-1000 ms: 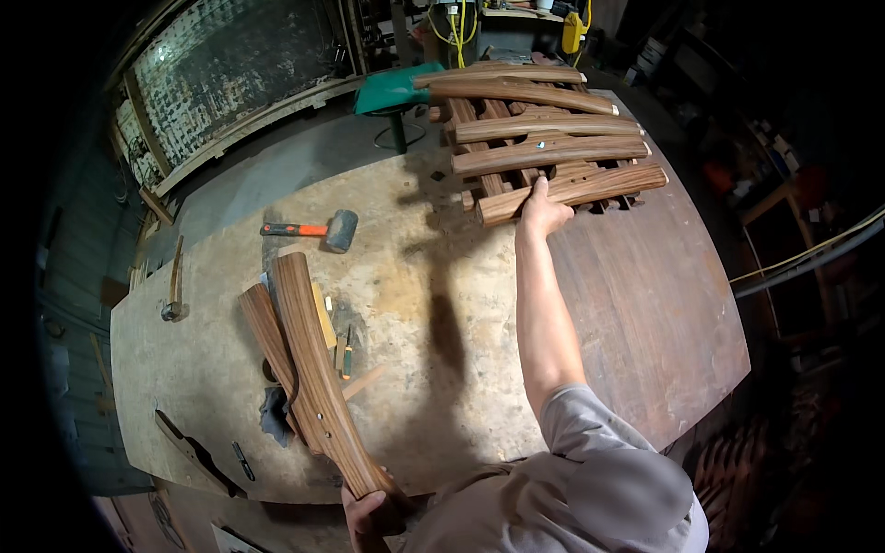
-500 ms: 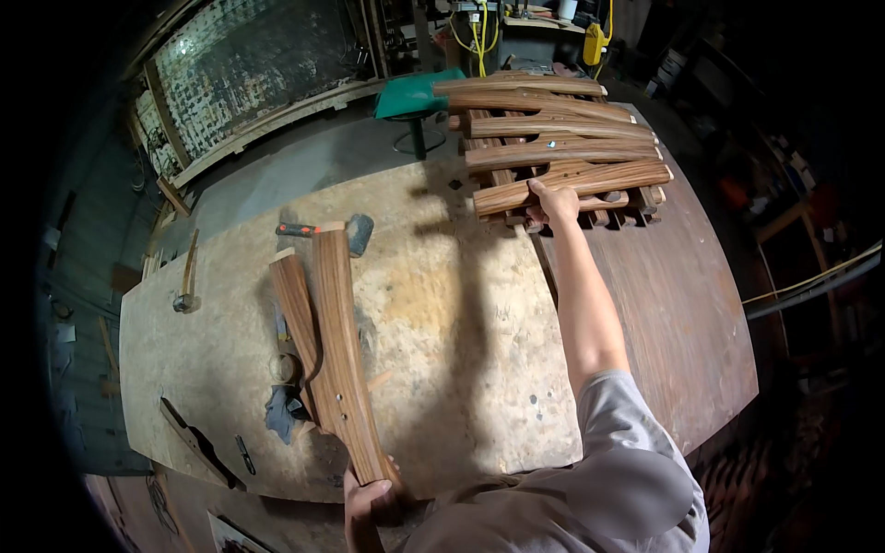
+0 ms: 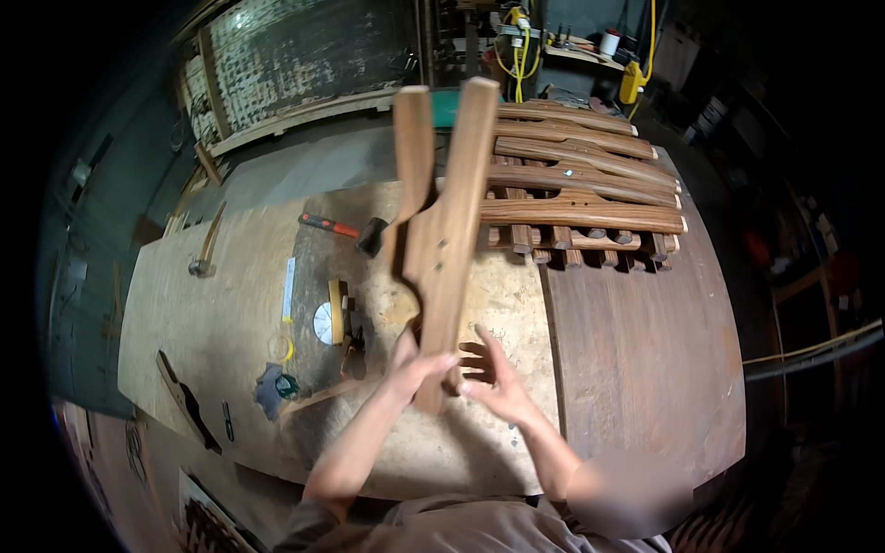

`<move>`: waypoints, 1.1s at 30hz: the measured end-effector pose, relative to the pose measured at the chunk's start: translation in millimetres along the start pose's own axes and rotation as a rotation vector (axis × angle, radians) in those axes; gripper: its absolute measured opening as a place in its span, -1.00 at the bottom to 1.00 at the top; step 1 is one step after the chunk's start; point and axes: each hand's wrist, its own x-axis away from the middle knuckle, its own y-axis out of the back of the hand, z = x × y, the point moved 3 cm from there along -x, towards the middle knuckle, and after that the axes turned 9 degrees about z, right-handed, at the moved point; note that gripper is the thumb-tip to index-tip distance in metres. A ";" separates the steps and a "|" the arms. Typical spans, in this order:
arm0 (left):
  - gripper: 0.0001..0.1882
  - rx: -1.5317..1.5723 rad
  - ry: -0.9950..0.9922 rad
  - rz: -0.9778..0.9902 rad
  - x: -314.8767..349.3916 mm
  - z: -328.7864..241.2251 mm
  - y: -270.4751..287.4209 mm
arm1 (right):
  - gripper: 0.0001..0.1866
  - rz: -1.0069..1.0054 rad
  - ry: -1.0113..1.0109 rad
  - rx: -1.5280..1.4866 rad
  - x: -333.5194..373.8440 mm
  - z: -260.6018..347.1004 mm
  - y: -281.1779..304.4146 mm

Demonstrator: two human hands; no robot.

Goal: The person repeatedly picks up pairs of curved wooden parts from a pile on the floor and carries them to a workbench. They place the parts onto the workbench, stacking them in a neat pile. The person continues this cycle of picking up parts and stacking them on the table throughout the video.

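Since the earlier frames the right hand (image 3: 498, 385) has come back from the stack of curved reddish-brown wooden slats (image 3: 581, 189) at the far side and now sits open, fingers spread, just beside the lower end of the forked brown wooden piece (image 3: 442, 240). That piece used to lie low over the bench at the left; now it stands raised, nearly upright in view, its two prongs reaching up over the bench's far edge. The left hand (image 3: 410, 364) is wrapped round its lower end, gripping it.

Hard to tell whether the right fingertips actually touch the wood. The piece covers part of the slat stack and the head of the red-handled hammer (image 3: 341, 229). Small items at left — round white disc (image 3: 323, 323), yellow-edged block (image 3: 337, 311), blue scrap (image 3: 272, 387) — too small to identify. A wooden-handled mallet (image 3: 205, 249) lies near the left end.

The pale worn workbench top (image 3: 230, 313) ends close to the body; its darker plank section (image 3: 645, 350) on the right is bare, open room there. Surroundings beyond the bench fall into dark.
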 end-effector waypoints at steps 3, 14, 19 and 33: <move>-0.22 0.064 0.036 0.050 -60.4 4.2 -40.8 | 0.22 -0.233 0.148 0.490 -0.6 10.0 3.0; -0.73 0.093 0.125 0.146 -208.9 15.2 -157.0 | 0.11 -0.488 0.053 0.345 -19.9 -1.1 167.6; -0.33 0.085 0.201 0.357 -269.9 -2.3 -201.0 | -0.03 -0.696 -0.057 0.390 -41.1 17.6 224.9; -0.23 -0.080 -0.092 -0.025 -294.2 42.4 -210.4 | -0.40 -0.928 0.084 1.053 -44.0 11.0 376.3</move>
